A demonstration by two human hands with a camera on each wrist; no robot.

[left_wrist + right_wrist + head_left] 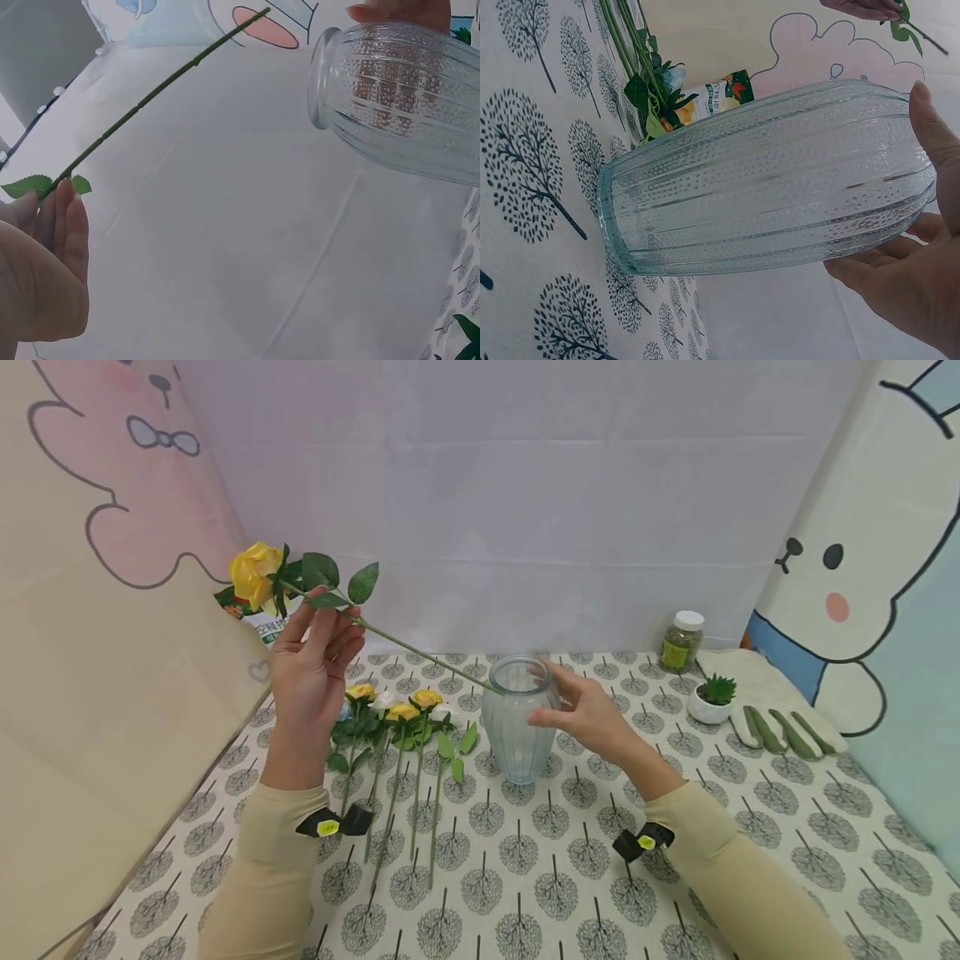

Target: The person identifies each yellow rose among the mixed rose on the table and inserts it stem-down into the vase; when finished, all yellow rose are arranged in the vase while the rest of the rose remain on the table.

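My left hand [309, 672] pinches the stem of a yellow artificial rose [253, 575] just below its leaves, up at the left. The bloom points left, and the green stem [157, 94] slants down to the right. In the left wrist view the stem's bare end is apart from the mouth of the ribbed, clear bluish glass vase [519, 745]. Upright on the table, the vase is held near its rim by my right hand [592, 714], thumb on the near side and fingers behind. The right wrist view shows the vase's textured wall [765, 187] filling the middle.
Several artificial flowers [401, 712], yellow, white and blue, lie left of the vase on the tree-patterned tablecloth [517, 893]. At the right are a white-lidded jar [678, 643], a small potted succulent [712, 700] and gloves [783, 727]. A printed packet [716, 99] stands behind the flowers.
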